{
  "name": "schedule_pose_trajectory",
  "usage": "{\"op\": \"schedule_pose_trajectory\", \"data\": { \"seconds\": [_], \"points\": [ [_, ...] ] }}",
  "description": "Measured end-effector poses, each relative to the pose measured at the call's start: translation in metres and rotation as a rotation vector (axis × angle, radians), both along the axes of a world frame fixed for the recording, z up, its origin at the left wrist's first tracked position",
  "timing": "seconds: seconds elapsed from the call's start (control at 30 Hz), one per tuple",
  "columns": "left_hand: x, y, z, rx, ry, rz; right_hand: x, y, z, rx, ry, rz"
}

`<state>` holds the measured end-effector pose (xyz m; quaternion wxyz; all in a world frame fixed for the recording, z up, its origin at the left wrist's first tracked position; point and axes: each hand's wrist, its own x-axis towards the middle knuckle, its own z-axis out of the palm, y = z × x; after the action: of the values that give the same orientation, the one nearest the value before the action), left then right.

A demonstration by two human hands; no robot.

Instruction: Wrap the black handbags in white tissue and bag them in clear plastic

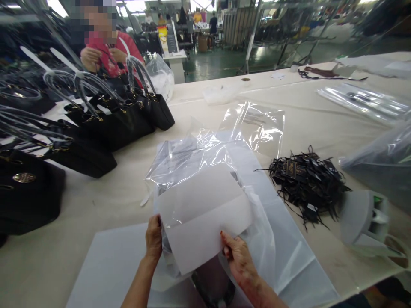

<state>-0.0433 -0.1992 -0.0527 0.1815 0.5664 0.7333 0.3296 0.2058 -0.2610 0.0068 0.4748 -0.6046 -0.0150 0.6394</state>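
A creased white sheet of card [205,214] lies tilted over a clear plastic bag [180,162] in front of me. My right hand [239,256] is closed, pinching the card's lower right edge between thumb and fingers. At the left side, my left hand [154,239] is closed at the plastic bag's edge, beside the card; its fingertips are partly hidden. Below the card shows a dark, glossy item [215,280], mostly covered, so its kind is unclear. White tissue paper [260,218] sticks out to the right, and pale sheets [109,256] lie underneath.
Several black handbags [112,119] with wrapped handles stand at left. On the right are a pile of black hang tags [305,184], a white dispenser-like device [362,218] and flat clear bags [362,100]. Across the table, a person in a red top [128,45] handles something dark.
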Motion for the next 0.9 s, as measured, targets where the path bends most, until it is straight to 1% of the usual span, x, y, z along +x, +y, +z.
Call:
{"op": "schedule_pose_trajectory", "data": {
  "seconds": [0.1, 0.23, 0.33, 0.43, 0.5, 0.53, 0.6, 0.63, 0.67, 0.7, 0.73, 0.77, 0.8, 0.83, 0.87, 0.9],
  "points": [
    [0.000, 0.000, 0.000, -0.010, 0.003, -0.001, 0.002, -0.005, -0.004, 0.007, -0.069, -0.057],
    [0.000, 0.001, 0.003, -0.024, 0.011, -0.021, -0.002, -0.016, -0.012, -0.003, -0.100, -0.131],
    [0.000, 0.001, 0.005, -0.023, 0.017, -0.033, -0.010, -0.014, -0.017, 0.010, -0.114, -0.133],
    [0.001, 0.000, 0.004, -0.015, 0.026, -0.026, -0.017, -0.010, -0.015, -0.010, -0.096, -0.106],
    [0.001, -0.001, 0.002, -0.007, 0.034, -0.004, -0.017, -0.013, -0.010, -0.046, -0.071, -0.019],
    [0.001, -0.001, 0.000, -0.001, 0.039, 0.014, -0.014, -0.017, -0.006, -0.057, -0.051, 0.078],
    [0.001, -0.002, -0.005, 0.009, 0.046, 0.054, 0.000, -0.027, 0.006, -0.018, -0.055, 0.346],
    [0.001, -0.002, -0.007, 0.013, 0.046, 0.072, 0.012, -0.031, 0.014, 0.037, -0.119, 0.451],
    [0.001, -0.002, -0.009, 0.016, 0.044, 0.087, 0.026, -0.033, 0.022, 0.118, -0.241, 0.502],
    [0.002, -0.002, -0.011, 0.017, 0.039, 0.099, 0.042, -0.032, 0.030, 0.216, -0.423, 0.488],
    [0.003, -0.003, -0.012, 0.018, 0.032, 0.110, 0.059, -0.026, 0.036, 0.316, -0.646, 0.420],
    [0.004, -0.003, -0.012, 0.017, 0.023, 0.119, 0.077, -0.016, 0.041, 0.409, -0.883, 0.324],
    [0.004, -0.003, -0.013, 0.017, 0.014, 0.128, 0.095, -0.003, 0.042, 0.483, -1.102, 0.240],
    [0.004, -0.003, -0.013, 0.015, 0.005, 0.134, 0.112, 0.012, 0.041, 0.538, -1.271, 0.206],
    [0.004, -0.003, -0.014, 0.013, -0.004, 0.136, 0.129, 0.029, 0.036, 0.591, -1.387, 0.205],
    [0.003, -0.002, -0.016, 0.009, -0.011, 0.135, 0.143, 0.047, 0.028, 0.633, -1.444, 0.243]
  ]
}}
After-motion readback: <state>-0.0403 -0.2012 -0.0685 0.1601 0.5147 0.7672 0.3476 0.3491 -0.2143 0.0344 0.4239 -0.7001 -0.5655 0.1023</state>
